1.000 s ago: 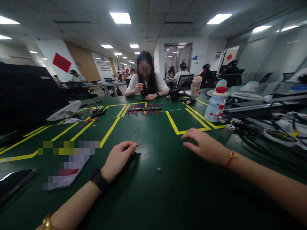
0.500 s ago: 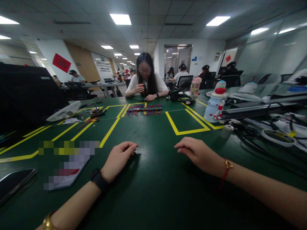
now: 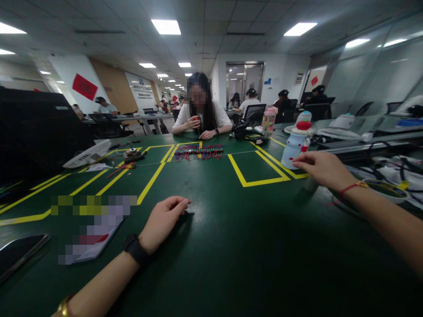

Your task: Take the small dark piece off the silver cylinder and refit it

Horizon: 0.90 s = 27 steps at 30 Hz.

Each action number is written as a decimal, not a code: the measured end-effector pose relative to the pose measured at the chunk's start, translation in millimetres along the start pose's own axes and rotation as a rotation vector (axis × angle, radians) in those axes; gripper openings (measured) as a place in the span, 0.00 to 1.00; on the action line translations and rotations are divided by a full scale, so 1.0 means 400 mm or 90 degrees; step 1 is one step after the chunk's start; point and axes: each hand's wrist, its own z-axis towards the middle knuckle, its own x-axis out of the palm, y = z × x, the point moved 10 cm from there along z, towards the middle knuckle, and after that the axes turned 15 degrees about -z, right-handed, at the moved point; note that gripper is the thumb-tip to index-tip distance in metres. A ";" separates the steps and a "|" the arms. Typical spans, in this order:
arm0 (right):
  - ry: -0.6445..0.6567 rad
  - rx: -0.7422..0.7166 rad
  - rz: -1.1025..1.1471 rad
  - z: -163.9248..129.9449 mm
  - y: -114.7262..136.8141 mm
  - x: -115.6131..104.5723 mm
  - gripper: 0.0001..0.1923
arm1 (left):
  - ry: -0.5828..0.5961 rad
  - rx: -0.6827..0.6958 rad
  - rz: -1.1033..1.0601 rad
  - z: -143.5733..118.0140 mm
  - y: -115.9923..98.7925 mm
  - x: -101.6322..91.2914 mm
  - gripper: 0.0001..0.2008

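Note:
My left hand (image 3: 167, 222) rests on the green table, thumb and forefinger pressed together. Whatever is between those fingertips, if anything, is too small to make out. At the right, my right hand (image 3: 325, 169) hovers above the table with its fingers stretched forward and nothing visible in them. Its fingertips overlap the lower right edge of a light blue snowman-shaped bottle (image 3: 291, 147). Whether they touch it I cannot tell. Below the hand, a small grey cylinder (image 3: 309, 184) is partly hidden.
Across the table, a person in a white top holds an orange-and-black tool over a strip with red and blue wires (image 3: 200, 152). A phone (image 3: 23, 251) lies at left. Cables and a tape roll (image 3: 386, 191) crowd the right. A pink-lidded bottle (image 3: 269, 121) stands farther back.
My right hand has moved right and forward, from the middle of the table to beside the blue bottle. The left hand has stayed in place.

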 end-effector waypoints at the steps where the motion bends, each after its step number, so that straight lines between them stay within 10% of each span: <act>1: 0.011 0.014 -0.037 0.008 -0.029 0.001 0.16 | 0.002 0.003 0.001 0.000 0.000 0.001 0.19; 8: 0.141 0.056 -0.132 0.034 -0.158 0.046 0.13 | 0.008 0.023 -0.006 -0.001 -0.004 0.003 0.20; 27: 0.247 0.059 -0.062 0.022 -0.173 0.083 0.17 | 0.004 0.024 0.003 -0.005 -0.010 0.003 0.19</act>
